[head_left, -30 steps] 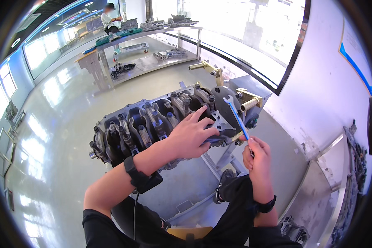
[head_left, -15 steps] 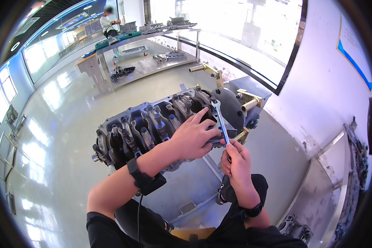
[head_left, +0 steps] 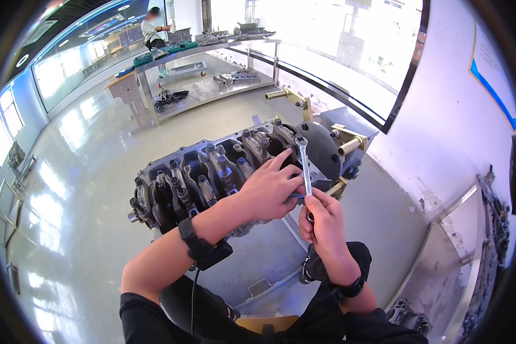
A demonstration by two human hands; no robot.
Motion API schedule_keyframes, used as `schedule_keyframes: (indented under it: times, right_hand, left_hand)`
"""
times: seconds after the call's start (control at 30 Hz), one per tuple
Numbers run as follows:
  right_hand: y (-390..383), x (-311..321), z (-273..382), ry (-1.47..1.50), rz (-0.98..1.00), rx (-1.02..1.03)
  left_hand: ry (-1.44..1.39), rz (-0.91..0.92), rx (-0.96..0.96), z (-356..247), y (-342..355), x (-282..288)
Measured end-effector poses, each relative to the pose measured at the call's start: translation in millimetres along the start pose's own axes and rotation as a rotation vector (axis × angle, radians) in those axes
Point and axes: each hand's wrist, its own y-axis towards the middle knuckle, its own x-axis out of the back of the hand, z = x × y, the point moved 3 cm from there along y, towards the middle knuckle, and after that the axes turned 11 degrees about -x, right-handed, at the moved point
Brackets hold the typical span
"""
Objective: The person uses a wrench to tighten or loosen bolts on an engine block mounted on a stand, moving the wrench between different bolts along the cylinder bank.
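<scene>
An engine block (head_left: 189,178) lies in front of me, its crankshaft and bearing caps with several bolts facing up. My right hand (head_left: 325,221) is closed round the near part of a silver combination wrench (head_left: 306,169). The wrench's far head sits at a bolt (head_left: 300,138) near the block's right end; exactly how it fits there is too small to tell. My left hand (head_left: 274,186) rests over the block's right part with its fingers apart, the index finger stretched toward the metal beside the wrench. Its far fingertips come close to the wrench shaft.
A stand with a round plate (head_left: 322,150) and brass-coloured arms (head_left: 350,145) adjoins the block's right end. Behind is a metal workbench (head_left: 212,46) bearing engine parts, with a person (head_left: 153,28) beside it. Shelving with parts (head_left: 487,229) runs along the right wall.
The wrench handle has swung a little to the left, with my right hand moving along with it. Its far head stays at the same bolt. My left hand has hardly moved.
</scene>
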Motion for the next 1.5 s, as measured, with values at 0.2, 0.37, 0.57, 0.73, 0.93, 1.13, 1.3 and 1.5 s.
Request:
schedule_keyframes:
  times: [0.2, 0.37, 0.57, 0.73, 0.93, 1.13, 1.3, 1.5]
  right_hand:
    - [1.7, 26.6, 15.8, 0.086, -0.008, -0.002]
    - [11.1, 53.3, 25.9, 0.193, -0.011, -0.014]
    - [40.4, 101.2, 31.7, 0.464, 0.166, -0.132]
    - [52.5, 115.5, 13.3, 0.408, 0.258, -0.162]
    - [0.3, 68.5, 16.2, 0.087, 0.065, 0.069]
    - [-8.8, 39.0, 6.0, -0.006, -0.033, 0.129]
    - [-5.1, 27.7, 4.9, 0.014, -0.055, 0.091]
    - [-1.8, 23.3, 2.1, 0.022, -0.042, 0.079]
  left_hand:
    - [0.021, 0.010, -0.030, -2.4, 2.4, 1.3]
    - [0.044, 0.025, -0.014, -1.8, 3.1, -2.3]
    - [0.046, 0.020, -0.017, -3.4, 3.3, -0.9]
    - [0.044, 0.030, -0.015, -4.1, 1.6, -1.2]
    - [0.042, 0.023, -0.031, -3.6, 2.9, -1.8]
    - [0.043, 0.017, -0.041, -1.1, 3.3, -1.6]
    - [0.051, 0.006, -0.041, -0.5, 2.3, -1.3]
    - [0.029, 0.056, -0.026, -1.6, 1.9, -0.6]
